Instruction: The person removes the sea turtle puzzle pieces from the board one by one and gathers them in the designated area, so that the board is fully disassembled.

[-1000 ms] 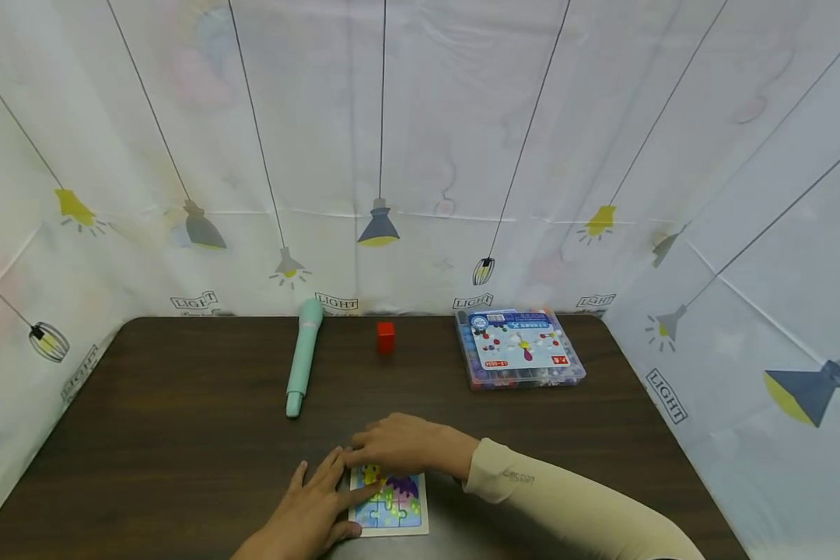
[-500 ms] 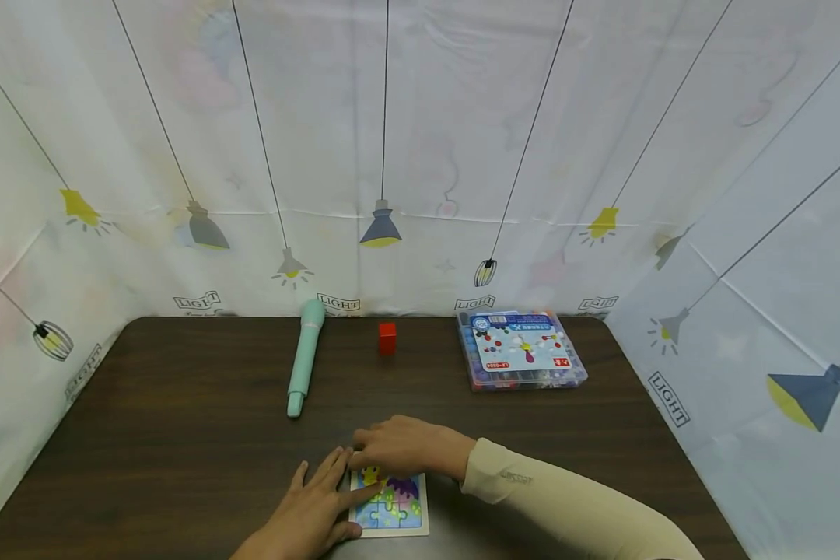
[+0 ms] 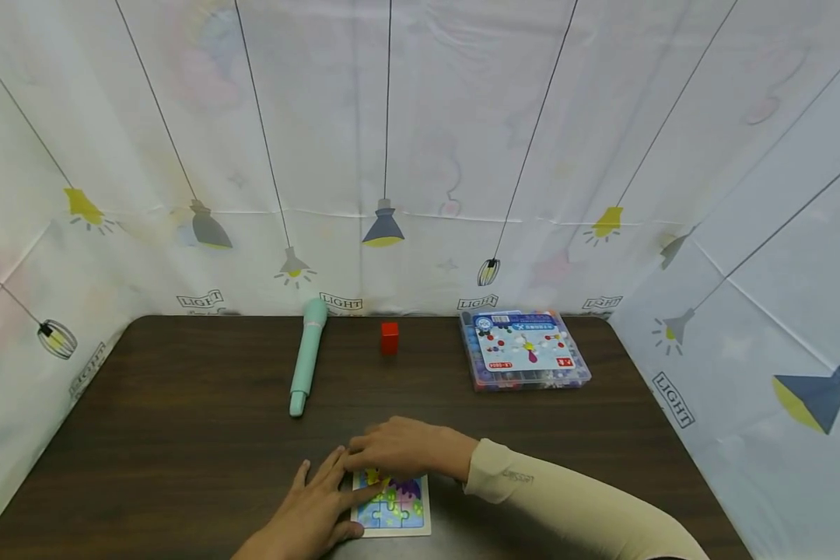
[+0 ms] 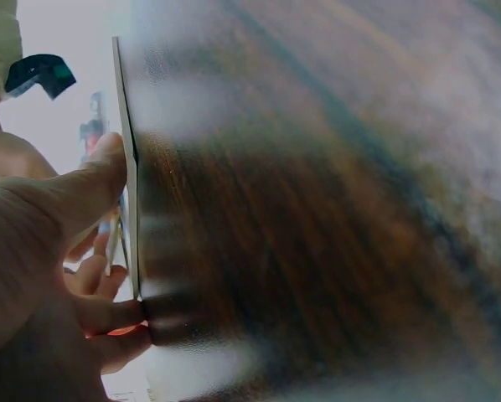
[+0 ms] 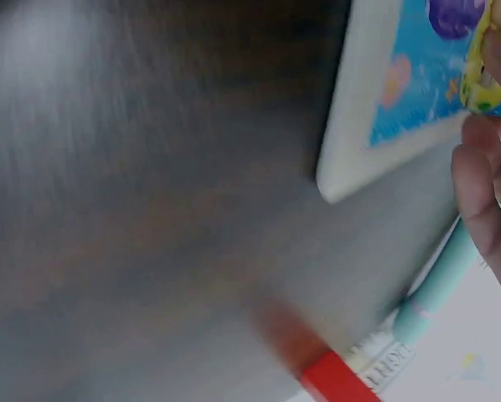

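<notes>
A small jigsaw puzzle with a pale border and a bright cartoon picture lies near the front of the table. My left hand rests with spread fingers at its left side, the index finger reaching over the picture and the thumb on the lower left edge. Over the upper part of the puzzle, my right hand bends down and covers that area. In the right wrist view its fingers pinch a yellow puzzle piece at the picture's corner. From the left wrist view, a thin tilted piece edge shows beside the board.
A mint-green stick-shaped thing lies behind the left hand. Farther back are a small red block and a clear plastic box with a printed card and colourful parts. A printed curtain borders the dark table.
Both hands hold almost the same position at the puzzle. The head view has shifted very slightly.
</notes>
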Motion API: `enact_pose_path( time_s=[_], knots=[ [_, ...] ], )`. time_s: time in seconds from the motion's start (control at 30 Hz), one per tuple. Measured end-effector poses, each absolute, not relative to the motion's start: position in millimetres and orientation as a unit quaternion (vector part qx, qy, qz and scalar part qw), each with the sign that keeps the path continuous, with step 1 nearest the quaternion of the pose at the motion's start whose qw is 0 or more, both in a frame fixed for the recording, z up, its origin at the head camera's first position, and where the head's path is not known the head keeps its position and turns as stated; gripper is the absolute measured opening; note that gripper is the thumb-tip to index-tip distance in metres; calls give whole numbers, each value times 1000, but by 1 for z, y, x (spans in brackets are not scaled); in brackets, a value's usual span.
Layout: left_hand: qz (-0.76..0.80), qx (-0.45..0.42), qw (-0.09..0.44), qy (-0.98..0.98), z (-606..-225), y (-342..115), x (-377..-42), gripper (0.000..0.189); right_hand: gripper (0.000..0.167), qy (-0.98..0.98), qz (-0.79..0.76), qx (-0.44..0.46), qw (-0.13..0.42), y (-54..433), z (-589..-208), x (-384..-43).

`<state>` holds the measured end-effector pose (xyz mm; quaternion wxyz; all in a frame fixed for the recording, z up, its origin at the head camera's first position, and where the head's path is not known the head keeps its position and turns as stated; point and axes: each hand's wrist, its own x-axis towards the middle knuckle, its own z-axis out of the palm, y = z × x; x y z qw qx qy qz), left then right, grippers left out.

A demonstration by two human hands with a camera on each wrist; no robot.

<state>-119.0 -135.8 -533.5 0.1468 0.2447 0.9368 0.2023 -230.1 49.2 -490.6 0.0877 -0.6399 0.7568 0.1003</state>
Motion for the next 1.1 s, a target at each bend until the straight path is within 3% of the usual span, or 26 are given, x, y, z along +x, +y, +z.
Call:
enact_pose_path(
  time_s=[0.33, 0.53, 0.8, 1.1],
  knots=[
    [212, 240, 149, 935, -534, -137, -118, 62, 13, 751, -151, -630, 128, 64, -505, -230],
    [208, 240, 137, 938, -535, -136, -119, 60, 8, 779, -272, -546, 145, 81, -497, -242],
    [206, 222, 148, 941, -535, -135, -119, 61, 15, 838, -264, -461, 126, 113, -497, -281],
    [210, 230, 144, 939, -535, -135, -120, 61, 12, 866, -219, -432, 122, 119, -506, -291]
  ],
)
